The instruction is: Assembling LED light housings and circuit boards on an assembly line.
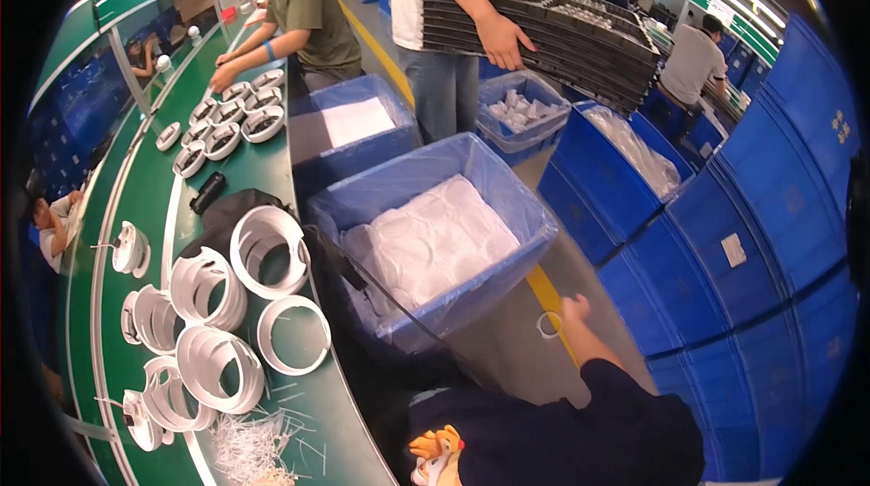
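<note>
My right hand [574,308] reaches out beyond its dark sleeve, above the floor between the large lined bin and the stacked blue crates. Its fingers look loosely apart, with nothing seen in them. Close by it, a thin white ring [548,325] shows against the floor and yellow line; whether it touches the hand I cannot tell. My left hand is out of view. To the left, white plastic ring-shaped housings [220,368] stand in stacks on the green conveyor table [299,432]. The nearest blue bin [426,160] holds flat white pieces under clear lining.
Blue crates [734,259] are stacked high on the right. A person [453,33] ahead carries black trays [544,33]. Another person [313,14] works over round white units [222,137] at the table. Thin clear strips [249,445] lie at the table's near end.
</note>
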{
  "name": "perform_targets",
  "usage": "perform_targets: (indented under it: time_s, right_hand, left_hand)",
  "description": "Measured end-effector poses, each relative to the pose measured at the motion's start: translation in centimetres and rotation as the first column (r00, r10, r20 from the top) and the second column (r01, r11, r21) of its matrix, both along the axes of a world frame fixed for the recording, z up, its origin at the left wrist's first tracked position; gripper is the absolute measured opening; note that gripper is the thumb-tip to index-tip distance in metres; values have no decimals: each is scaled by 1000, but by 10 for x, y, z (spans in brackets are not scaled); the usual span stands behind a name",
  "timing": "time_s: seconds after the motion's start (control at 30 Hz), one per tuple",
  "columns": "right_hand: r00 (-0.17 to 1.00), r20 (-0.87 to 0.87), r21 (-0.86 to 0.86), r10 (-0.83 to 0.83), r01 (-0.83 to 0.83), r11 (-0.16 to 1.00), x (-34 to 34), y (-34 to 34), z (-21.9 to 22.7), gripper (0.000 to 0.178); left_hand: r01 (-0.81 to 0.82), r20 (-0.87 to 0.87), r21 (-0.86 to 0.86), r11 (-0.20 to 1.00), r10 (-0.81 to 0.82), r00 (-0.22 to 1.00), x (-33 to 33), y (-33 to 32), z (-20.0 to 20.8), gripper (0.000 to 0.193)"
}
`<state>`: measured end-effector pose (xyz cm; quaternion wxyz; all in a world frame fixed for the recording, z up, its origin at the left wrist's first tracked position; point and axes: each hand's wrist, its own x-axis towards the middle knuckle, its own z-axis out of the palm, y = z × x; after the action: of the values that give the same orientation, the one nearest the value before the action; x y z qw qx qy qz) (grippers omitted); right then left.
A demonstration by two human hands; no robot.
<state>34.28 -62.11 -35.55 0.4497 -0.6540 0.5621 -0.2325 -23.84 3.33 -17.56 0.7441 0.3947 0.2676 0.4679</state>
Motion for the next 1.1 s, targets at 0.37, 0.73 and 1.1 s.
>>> perform_targets:
  time_s: [0.37,0.73,1.1]
  right_hand:
    - [309,-34,996,950,-63,56,-34,50,60,68]
    - [-484,-424,758,766,-652,8,-80,190,55,22]
    - [485,-132,-200,865,-867,456,2,207,98,33]
  left_hand:
    - [-158,9,-26,987,158,987,-17,-15,35,13]
    - [-296,167,-12,955,294,941,90,-30,80,12]
    - [-415,179,-113,903,429,885,131,-86,116,18]
